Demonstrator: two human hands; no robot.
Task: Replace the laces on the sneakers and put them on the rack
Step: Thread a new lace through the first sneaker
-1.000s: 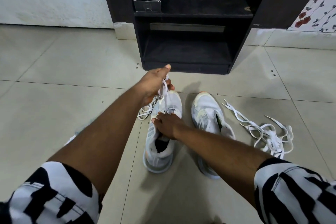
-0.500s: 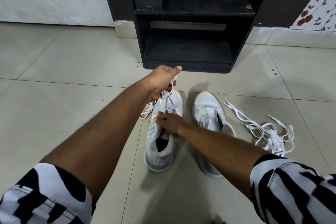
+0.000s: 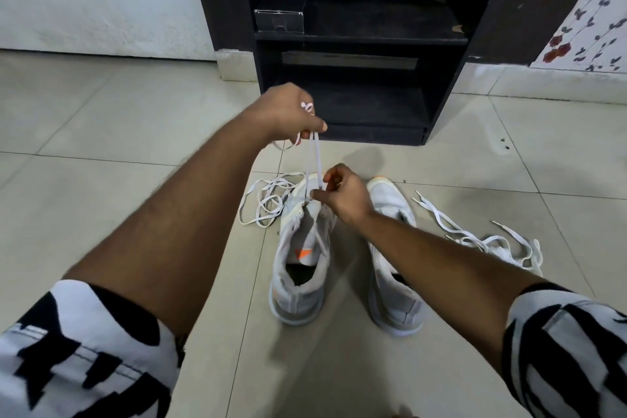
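Near: left sneaker [image 3: 300,268] on floor, right sneaker [image 3: 395,268] beside it. I see right hand [image 3: 342,195] pinching lace [image 3: 314,159] at eyelets, left hand [image 3: 288,112] gripping it taut above. Risk: hard pull lifts sneaker. Far: rack [image 3: 356,41] empty-handed wait.

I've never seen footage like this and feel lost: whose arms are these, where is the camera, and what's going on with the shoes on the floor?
The camera sits on a person's head, looking forward and down, so the two bare arms are the wearer's own. No machine is involved. The left hand pulls a white lace up out of the left sneaker, while the right hand pinches the same lace low at the shoe. The second sneaker stands beside it on the tiled floor. A loose pile of white laces lies to the right. Behind stands a dark rack.
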